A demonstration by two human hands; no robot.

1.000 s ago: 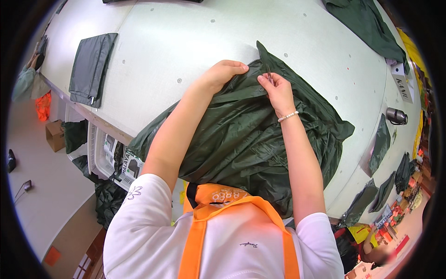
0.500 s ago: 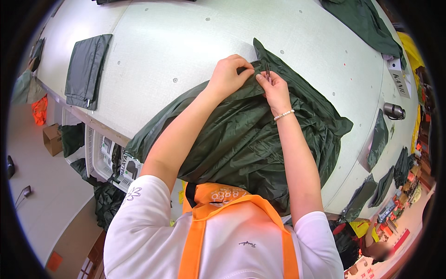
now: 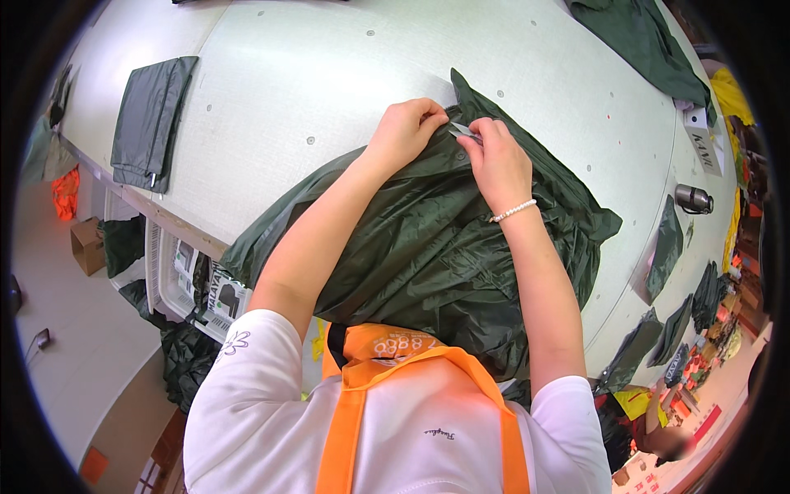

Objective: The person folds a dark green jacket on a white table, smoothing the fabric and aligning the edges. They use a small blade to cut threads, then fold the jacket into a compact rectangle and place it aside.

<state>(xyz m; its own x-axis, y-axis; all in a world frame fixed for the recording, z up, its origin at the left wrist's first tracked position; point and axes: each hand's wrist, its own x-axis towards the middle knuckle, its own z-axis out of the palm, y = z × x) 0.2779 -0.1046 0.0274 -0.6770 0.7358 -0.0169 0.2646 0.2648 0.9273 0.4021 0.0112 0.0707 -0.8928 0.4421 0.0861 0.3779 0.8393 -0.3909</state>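
Note:
A dark green garment (image 3: 411,255) of thin, shiny fabric lies crumpled over the near edge of the pale table (image 3: 280,90) in front of me. At its upper edge my left hand (image 3: 405,136) is closed, pinching the fabric between thumb and fingers. My right hand (image 3: 500,165), with a beaded bracelet on its wrist, grips small metal thread snips (image 3: 463,129). Their pale blades point left toward the pinched edge, close to my left fingertips. The snips' handles are mostly hidden in my right fingers.
A folded dark green garment (image 3: 153,123) lies on the left. More green fabric (image 3: 646,45) is at the far right, near a white box (image 3: 701,142) and a metal flask (image 3: 694,198). A white basket (image 3: 169,284) stands below the left table edge. Another person (image 3: 658,436) is at lower right.
My right hand has turned and shifted slightly right, and the snips have swung from pointing upward to pointing left at the fabric edge. My left hand keeps its pinch almost in place.

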